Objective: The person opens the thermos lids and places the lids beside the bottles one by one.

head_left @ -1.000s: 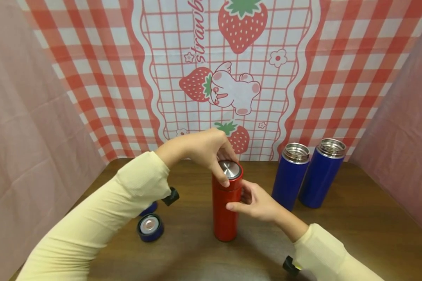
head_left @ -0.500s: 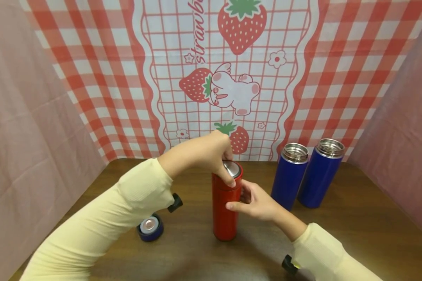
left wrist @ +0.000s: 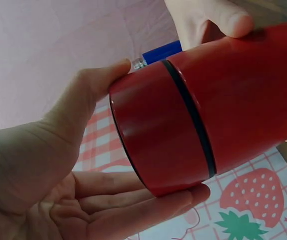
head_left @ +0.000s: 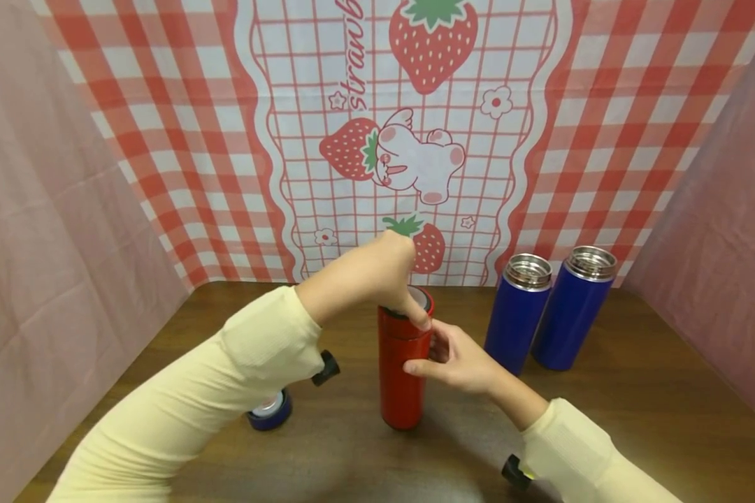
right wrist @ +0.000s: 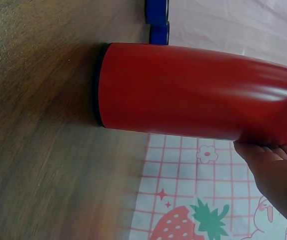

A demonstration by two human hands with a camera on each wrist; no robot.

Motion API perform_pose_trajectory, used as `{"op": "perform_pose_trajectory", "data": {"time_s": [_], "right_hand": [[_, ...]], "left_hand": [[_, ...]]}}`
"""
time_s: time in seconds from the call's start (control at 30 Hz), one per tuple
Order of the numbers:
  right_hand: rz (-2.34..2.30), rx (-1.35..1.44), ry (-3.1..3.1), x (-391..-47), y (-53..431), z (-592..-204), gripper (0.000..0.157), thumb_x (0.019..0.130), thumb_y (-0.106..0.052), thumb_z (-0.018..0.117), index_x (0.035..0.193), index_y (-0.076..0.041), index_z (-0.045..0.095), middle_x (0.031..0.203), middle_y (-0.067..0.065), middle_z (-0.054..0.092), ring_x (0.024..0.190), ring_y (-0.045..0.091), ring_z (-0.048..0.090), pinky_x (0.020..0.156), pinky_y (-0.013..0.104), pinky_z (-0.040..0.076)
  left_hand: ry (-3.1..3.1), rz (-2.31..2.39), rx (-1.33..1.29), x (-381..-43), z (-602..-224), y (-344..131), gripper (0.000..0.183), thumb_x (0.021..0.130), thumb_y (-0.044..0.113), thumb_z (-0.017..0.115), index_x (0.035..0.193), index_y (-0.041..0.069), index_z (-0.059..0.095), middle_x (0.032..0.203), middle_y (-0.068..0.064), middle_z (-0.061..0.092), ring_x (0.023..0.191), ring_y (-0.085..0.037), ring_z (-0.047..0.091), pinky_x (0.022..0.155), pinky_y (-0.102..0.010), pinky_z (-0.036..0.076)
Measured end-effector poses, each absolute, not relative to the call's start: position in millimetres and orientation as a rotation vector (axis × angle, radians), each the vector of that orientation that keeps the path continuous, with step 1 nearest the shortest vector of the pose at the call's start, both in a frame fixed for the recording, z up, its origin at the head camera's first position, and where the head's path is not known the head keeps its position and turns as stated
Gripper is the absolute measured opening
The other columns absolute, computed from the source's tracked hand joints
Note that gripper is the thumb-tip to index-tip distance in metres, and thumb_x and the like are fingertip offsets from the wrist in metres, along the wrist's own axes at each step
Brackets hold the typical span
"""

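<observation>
A red thermos bottle (head_left: 402, 391) stands upright on the wooden table, in the middle of the head view. From above, my left hand (head_left: 386, 272) grips its red lid (left wrist: 153, 130), thumb on one side and fingers on the other. A dark ring shows at the seam between lid and body in the left wrist view. Lower down, my right hand (head_left: 462, 360) holds the bottle's body from the right, its thumb across the front. The silver top of the lid is partly hidden under my left hand.
Two blue bottles (head_left: 519, 321) (head_left: 572, 314) stand lidless at the right, their steel mouths bare. A dark blue lid (head_left: 273, 412) lies on the table (head_left: 346, 454) at the left, partly behind my left sleeve. A strawberry-print cloth (head_left: 453, 161) hangs at the back.
My left hand has turned about the lid, its thumb sliding round the front toward the right, and its wrist has shifted right. The right hand and the bottle stay in place.
</observation>
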State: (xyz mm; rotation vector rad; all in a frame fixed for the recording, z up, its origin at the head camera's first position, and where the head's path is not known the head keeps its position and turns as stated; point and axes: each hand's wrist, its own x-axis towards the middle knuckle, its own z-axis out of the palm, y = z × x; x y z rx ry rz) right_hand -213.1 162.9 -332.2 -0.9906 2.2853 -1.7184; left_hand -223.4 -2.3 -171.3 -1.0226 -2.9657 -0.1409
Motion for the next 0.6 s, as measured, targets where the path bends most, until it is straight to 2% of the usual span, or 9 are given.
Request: {"op": "perform_pose_trajectory", "data": {"time_s": [0.1, 0.23, 0.4, 0.53, 0.6], "right_hand": [[-1.711, -0.99, 2.281, -214, 164, -331, 0.057, 0.087, -0.012, 0.069, 0.134, 0.009, 0.044, 0.126, 0.032, 0.057, 0.107, -0.003, 0.061, 0.091, 0.02, 0.052], [-1.705, -0.988, 2.263, -215, 164, -331, 0.06, 0.088, -0.013, 0.069, 0.136, 0.009, 0.041, 0.129, 0.033, 0.056, 0.108, -0.003, 0.061, 0.092, 0.02, 0.051], [-1.721, -0.988, 2.238, -215, 163, -333, 0.059, 0.088, -0.013, 0.069, 0.135, 0.01, 0.041, 0.128, 0.034, 0.056, 0.107, -0.002, 0.061, 0.092, 0.02, 0.051], [-1.742, -0.996, 2.247, -214, 162, -335, 0.059, 0.087, -0.011, 0.069, 0.134, 0.011, 0.042, 0.126, 0.034, 0.057, 0.107, -0.002, 0.062, 0.091, 0.019, 0.051], [-1.749, -0.991, 2.263, -213, 162, -336, 0.057, 0.087, -0.011, 0.07, 0.132, 0.012, 0.043, 0.123, 0.033, 0.058, 0.105, -0.002, 0.062, 0.09, 0.019, 0.052]], "left_hand": [[-2.961, -0.125, -0.979, -222, -170, -1, 0.056, 0.061, 0.05, 0.086, 0.081, 0.006, 0.059, 0.068, 0.002, 0.048, 0.059, -0.008, 0.041, 0.052, -0.019, 0.043], [-2.974, -0.115, -0.936, -219, -170, 1, 0.056, 0.063, 0.053, 0.084, 0.082, 0.006, 0.06, 0.07, 0.001, 0.049, 0.062, -0.008, 0.043, 0.052, -0.019, 0.042], [-3.012, -0.12, -0.906, -216, -170, -4, 0.056, 0.066, 0.057, 0.081, 0.075, 0.008, 0.057, 0.066, 0.002, 0.042, 0.059, -0.008, 0.04, 0.049, -0.019, 0.037], [-3.07, -0.127, -0.988, -217, -170, -12, 0.058, 0.068, 0.059, 0.079, 0.061, 0.012, 0.044, 0.057, 0.004, 0.029, 0.053, -0.007, 0.028, 0.045, -0.019, 0.027], [-3.094, -0.126, -1.066, -218, -168, -16, 0.055, 0.068, 0.057, 0.079, 0.06, 0.013, 0.048, 0.055, 0.006, 0.034, 0.052, -0.005, 0.031, 0.046, -0.018, 0.03]]}}
